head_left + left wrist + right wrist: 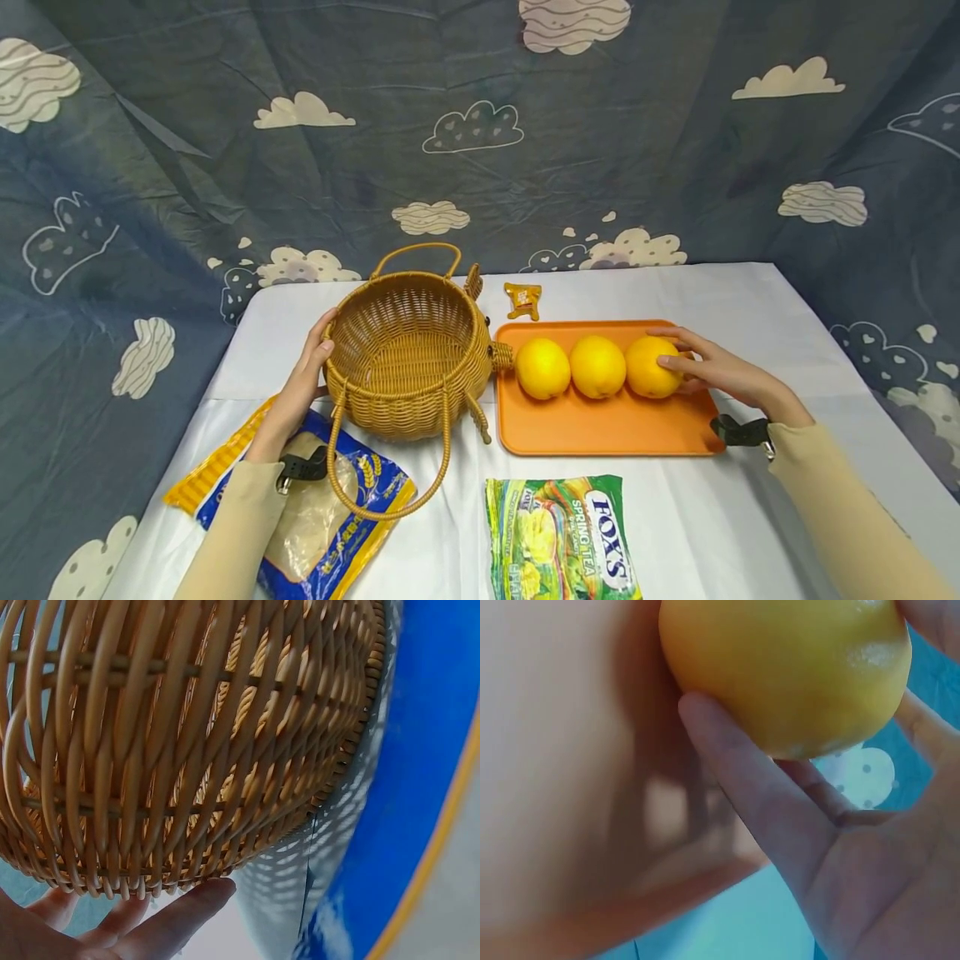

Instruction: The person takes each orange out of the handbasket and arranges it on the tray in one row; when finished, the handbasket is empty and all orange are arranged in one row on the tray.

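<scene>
A round wicker basket point(408, 408) with animal-like woven parts on its right side stands left of the middle. One handle loop is up at the back; the other hangs down in front. My left hand point(300, 383) rests against the basket's left outer wall, its fingers point(176, 919) extended along the weave. On an orange tray point(600, 432), three oranges sit in a row. Round the rightmost orange point(649, 371), my right hand point(712, 367) curls its fingers and thumb. In the right wrist view, that orange point(787, 671) lies between fingers and thumb, close over the tray.
A blue and yellow packet point(322, 508) lies under my left forearm, in front of the basket. Near the front edge lies a green Fox's Spring Tea bag point(558, 533). Behind the tray is a small wrapped snack point(523, 300). A cloud-printed curtain point(480, 183) closes off the back.
</scene>
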{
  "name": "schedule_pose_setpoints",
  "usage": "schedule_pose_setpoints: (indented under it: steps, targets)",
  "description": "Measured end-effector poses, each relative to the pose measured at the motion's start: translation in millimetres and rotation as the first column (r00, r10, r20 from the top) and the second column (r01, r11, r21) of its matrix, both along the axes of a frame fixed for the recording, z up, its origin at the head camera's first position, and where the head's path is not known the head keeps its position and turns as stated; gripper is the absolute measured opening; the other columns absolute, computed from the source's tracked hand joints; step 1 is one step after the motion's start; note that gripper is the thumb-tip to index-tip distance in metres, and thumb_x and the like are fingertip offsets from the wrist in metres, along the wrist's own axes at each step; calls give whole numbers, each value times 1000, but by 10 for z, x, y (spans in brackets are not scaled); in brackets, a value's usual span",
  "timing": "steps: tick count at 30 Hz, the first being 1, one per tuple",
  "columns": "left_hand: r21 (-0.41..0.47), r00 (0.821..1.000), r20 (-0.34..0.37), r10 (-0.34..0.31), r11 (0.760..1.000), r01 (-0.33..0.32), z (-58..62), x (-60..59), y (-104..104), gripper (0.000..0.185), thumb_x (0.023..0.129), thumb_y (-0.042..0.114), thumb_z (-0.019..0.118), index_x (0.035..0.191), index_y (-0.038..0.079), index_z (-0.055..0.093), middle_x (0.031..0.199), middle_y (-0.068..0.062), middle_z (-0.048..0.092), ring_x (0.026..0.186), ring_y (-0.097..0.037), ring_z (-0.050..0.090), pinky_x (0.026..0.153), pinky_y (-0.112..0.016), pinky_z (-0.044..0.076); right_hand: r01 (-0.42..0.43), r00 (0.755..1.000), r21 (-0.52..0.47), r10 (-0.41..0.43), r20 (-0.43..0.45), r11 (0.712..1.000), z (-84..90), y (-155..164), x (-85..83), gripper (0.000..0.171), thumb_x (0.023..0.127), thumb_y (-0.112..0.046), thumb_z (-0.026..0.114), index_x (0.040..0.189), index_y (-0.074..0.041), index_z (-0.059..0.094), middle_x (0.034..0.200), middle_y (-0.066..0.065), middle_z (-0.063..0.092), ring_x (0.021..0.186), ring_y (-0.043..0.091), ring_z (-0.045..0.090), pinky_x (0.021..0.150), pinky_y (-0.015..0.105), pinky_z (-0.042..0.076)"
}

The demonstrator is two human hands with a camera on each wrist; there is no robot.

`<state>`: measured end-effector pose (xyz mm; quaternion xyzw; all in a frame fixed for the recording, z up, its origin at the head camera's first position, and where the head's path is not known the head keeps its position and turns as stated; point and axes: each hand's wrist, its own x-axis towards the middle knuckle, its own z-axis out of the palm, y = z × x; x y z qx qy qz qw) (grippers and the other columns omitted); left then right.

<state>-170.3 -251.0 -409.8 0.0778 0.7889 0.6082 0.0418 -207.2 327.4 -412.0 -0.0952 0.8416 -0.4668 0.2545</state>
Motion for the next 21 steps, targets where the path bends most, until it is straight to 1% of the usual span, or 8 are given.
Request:
schedule_pose_setpoints:
  steps: [3,8,10,13,15,17,19,21]
  targets:
    - [0,1000,-1,-1,1000,1,7,-3,6,55,102,38,28,154,34,9,158,-4,2,136,-45,17,86,-78,27,-8,1000,13,7,12,1000,6,-2,6,66,99,-33,51,153,-15,17,148,30,14,122,49,34,90,57,44]
    - [-15,1000,3,-6,1000,6,11,-23,-4,56,102,40,28,154,35,9,158,-4,1,136,-46,18,86,-77,29,-8,1000,32,7,16,999,11,-8,17,68,99,-35,51,154,-18,15,149,28,14,125,49,30,93,59,40]
    - [-23,1000,4,-8,1000,8,14,-34,-14,56,102,40,29,154,34,9,158,-4,1,136,-45,18,86,-77,29,-10,1000,33,9,11,999,17,-17,21,68,99,-35,51,154,-18,14,149,28,15,125,49,31,94,59,40]
    - [-27,1000,3,-19,999,19,40,-40,-33,56,103,36,30,154,32,9,158,-7,1,137,-44,16,88,-76,28,-13,1000,35,13,-5,999,44,-31,28,70,99,-35,50,154,-17,12,150,29,13,126,49,28,95,62,38]
    - [-33,999,10,-31,999,32,79,-37,-57,56,104,32,31,155,30,9,158,-11,2,138,-43,16,90,-75,27,-9,999,42,10,-31,999,70,-41,25,70,99,-35,50,154,-17,12,149,29,15,127,49,26,96,64,34]
    - [-44,999,22,-49,998,50,145,-27,-87,56,104,31,32,155,28,8,156,-18,4,138,-43,16,93,-73,26,-1,998,54,4,-70,999,100,-50,20,69,99,-35,49,154,-16,11,148,30,17,127,51,26,96,66,31]
    - [-59,997,35,-66,996,68,231,-21,-117,56,105,30,32,155,26,7,156,-21,6,138,-43,15,96,-72,24,16,993,65,-9,-116,998,143,-61,17,68,100,-35,48,154,-15,11,147,30,19,126,52,28,96,67,30]
    - [-91,996,36,-77,993,80,347,-19,-139,57,105,31,33,155,25,6,156,-21,6,139,-43,13,97,-73,21,39,987,79,-26,-161,996,195,-81,17,69,100,-36,47,155,-16,10,148,31,18,126,54,27,97,69,28]
